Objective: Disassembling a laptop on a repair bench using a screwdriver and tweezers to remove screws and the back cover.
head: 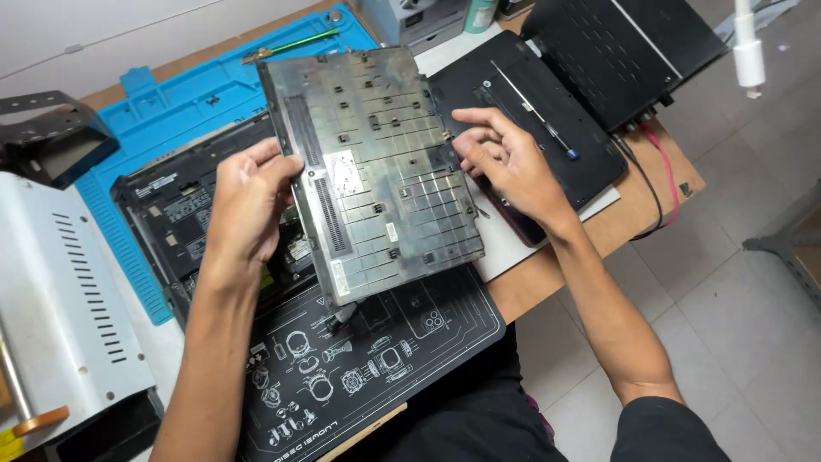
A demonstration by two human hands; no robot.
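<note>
You held the grey laptop bottom cover (376,171) up over the table (556,274), its inner side with rows of small clips and a white sticker turned toward you. Your left hand (248,205) gripped the cover's left edge, thumb on the inner face and fingers wrapped behind it. Your right hand (505,158) was at the cover's right edge with the fingers curled; the fingertips seemed to touch the rim, though from this angle I could not tell whether they truly pinched it or only rested against it.

Below the cover lay the opened laptop base (171,214), partly on a blue work mat (171,94) and just above a black mat printed with white diagrams (376,359), which reached the table's near edge. Behind your right hand sat a second black laptop (547,120), closed, with a thin screwdriver (534,115) resting on top of it. Another black device (624,51) stood farther back, with a red cable (670,184) and a black one trailing off the table's edge. A white vented metal casing (68,308) lay at your far left.
</note>
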